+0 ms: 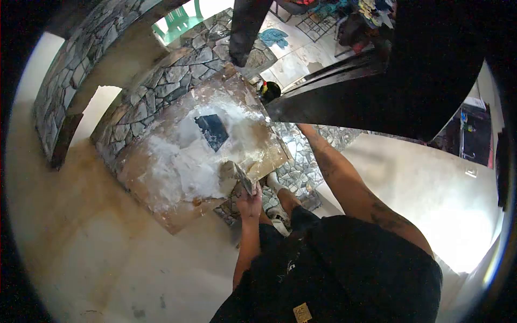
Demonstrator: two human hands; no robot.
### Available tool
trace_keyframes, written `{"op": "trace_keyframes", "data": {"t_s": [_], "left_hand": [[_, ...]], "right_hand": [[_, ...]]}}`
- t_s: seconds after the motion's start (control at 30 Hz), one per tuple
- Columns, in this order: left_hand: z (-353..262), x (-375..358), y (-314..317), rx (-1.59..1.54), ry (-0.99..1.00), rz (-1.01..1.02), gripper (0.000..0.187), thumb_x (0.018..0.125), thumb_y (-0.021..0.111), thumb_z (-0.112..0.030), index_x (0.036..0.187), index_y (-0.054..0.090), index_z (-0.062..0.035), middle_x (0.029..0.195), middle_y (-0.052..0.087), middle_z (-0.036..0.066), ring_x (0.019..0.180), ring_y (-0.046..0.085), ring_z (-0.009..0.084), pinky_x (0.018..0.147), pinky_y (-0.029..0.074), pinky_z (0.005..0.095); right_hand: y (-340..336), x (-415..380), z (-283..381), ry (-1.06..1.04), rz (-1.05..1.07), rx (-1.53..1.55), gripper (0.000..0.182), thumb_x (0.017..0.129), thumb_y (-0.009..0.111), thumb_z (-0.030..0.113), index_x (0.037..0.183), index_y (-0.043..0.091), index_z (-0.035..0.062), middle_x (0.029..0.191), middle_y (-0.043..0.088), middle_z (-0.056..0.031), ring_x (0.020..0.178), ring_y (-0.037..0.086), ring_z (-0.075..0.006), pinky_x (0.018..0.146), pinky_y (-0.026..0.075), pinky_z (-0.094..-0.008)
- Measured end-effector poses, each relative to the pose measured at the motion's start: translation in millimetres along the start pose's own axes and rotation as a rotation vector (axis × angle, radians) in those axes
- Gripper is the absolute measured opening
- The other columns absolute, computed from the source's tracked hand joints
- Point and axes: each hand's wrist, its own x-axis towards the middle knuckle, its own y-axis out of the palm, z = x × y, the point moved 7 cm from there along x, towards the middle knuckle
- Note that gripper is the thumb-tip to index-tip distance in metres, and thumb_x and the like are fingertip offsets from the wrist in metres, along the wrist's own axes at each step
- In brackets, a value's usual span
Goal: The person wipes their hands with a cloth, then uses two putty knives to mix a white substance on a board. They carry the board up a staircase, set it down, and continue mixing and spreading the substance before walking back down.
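My left hand (pixel 249 204) is closed on a trowel (pixel 242 176), its flat blade tilted at the near edge of a brown board (pixel 186 212). White powdery or pasty material (pixel 175 167) is spread unevenly over the board. A dark four-sided piece (pixel 212 132) lies amid the white material. My right arm (pixel 344 177) reaches forward to a large black panel (pixel 350 110); the panel hides the hand, so its fingers and anything in them cannot be seen.
Stone-patterned surfaces (pixel 175 81) border the board. A dark round container (pixel 270 91) stands beyond its right corner. A blue cloth (pixel 274 37) lies on the pale floor, near a metal rack (pixel 315 26). My foot (pixel 274 183) is beside the board's near right edge.
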Motion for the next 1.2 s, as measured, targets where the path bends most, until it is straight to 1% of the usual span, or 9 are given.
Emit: {"op": "trace_keyframes", "data": {"t_s": [0.07,0.17,0.23,0.37,0.6,0.97,1.07,1.1,1.2], "left_hand": [[-2,1,-1,-0.011,0.000,-0.007,0.034,0.083,0.047,-0.008,0.112,0.049,0.0083,0.109,0.056,0.016,0.099,0.053,0.0287,0.098,0.038,0.0422],[-5,-15,-4,0.095,0.287,-0.586,0.030,0.081,0.046,-0.007,0.107,0.051,0.0077,0.103,0.057,0.016,0.098,0.053,0.0274,0.094,0.040,0.0417],[-12,-16,-37,0.055,0.268,-0.655,0.031,0.081,0.053,-0.015,0.108,0.055,0.0012,0.100,0.060,0.010,0.090,0.053,0.0246,0.096,0.040,0.0436],[-12,-23,-23,0.071,0.290,-0.594,0.029,0.078,0.058,-0.019,0.099,0.060,0.0013,0.101,0.062,0.014,0.094,0.057,0.0263,0.083,0.046,0.0403],[-32,-36,-45,0.235,0.285,-0.642,0.031,0.079,0.061,-0.020,0.102,0.057,-0.0005,0.096,0.060,0.010,0.088,0.056,0.0234,0.078,0.045,0.0380],[-69,-78,-89,1.038,0.014,-0.708,0.035,0.080,0.066,-0.022,0.107,0.054,-0.0032,0.089,0.058,0.003,0.079,0.054,0.0189,0.071,0.044,0.0345],[-107,-147,-82,1.173,0.087,-0.694,0.037,0.080,0.068,-0.022,0.108,0.053,-0.0040,0.087,0.057,0.001,0.077,0.054,0.0176,0.069,0.044,0.0335],[-135,-176,-126,1.222,0.089,-0.924,0.038,0.080,0.068,-0.021,0.110,0.052,-0.0046,0.089,0.057,0.002,0.077,0.053,0.0176,0.067,0.044,0.0322],[-193,-222,-105,0.884,0.322,-0.869,0.032,0.082,0.063,-0.019,0.109,0.051,-0.0073,0.086,0.054,0.000,0.075,0.052,0.0142,0.064,0.043,0.0276]], "right_hand": [[5,3,-6,-0.002,0.061,-0.009,0.048,0.082,0.053,0.035,0.122,0.052,0.0075,0.127,0.047,-0.0191,0.115,0.044,-0.0371,0.098,0.033,-0.0448],[24,-5,-33,0.047,0.258,-0.073,0.045,0.082,0.054,0.032,0.119,0.054,0.0073,0.125,0.049,-0.0194,0.113,0.047,-0.0375,0.096,0.036,-0.0453],[34,-31,-64,0.128,0.509,-0.077,0.043,0.082,0.054,0.030,0.118,0.055,0.0071,0.123,0.050,-0.0197,0.111,0.049,-0.0378,0.095,0.038,-0.0456],[-12,-100,-1,0.928,0.952,0.800,0.033,0.086,0.051,0.020,0.113,0.053,0.0034,0.110,0.057,-0.0069,0.092,0.056,-0.0204,0.075,0.047,-0.0338],[26,-101,55,0.589,1.025,0.910,0.024,0.091,0.047,0.029,0.074,0.049,0.0130,0.063,0.044,0.0026,0.053,0.041,-0.0087,0.049,0.032,-0.0254],[18,-99,87,0.640,0.733,0.780,0.031,0.084,0.060,0.035,0.091,0.056,0.0049,0.056,0.045,0.0032,0.039,0.037,-0.0089,0.037,0.030,-0.0261],[7,-94,104,0.620,0.655,0.739,0.026,0.084,0.062,0.031,0.079,0.056,0.0057,0.053,0.044,0.0033,0.037,0.035,-0.0079,0.036,0.026,-0.0258],[2,-93,112,0.601,0.633,0.711,0.025,0.084,0.062,0.030,0.076,0.056,0.0064,0.053,0.044,0.0038,0.037,0.035,-0.0075,0.036,0.026,-0.0258],[17,-94,99,0.511,0.664,0.834,0.022,0.085,0.061,0.023,0.092,0.059,0.0026,0.065,0.051,0.0024,0.051,0.043,-0.0081,0.046,0.033,-0.0255]]}}
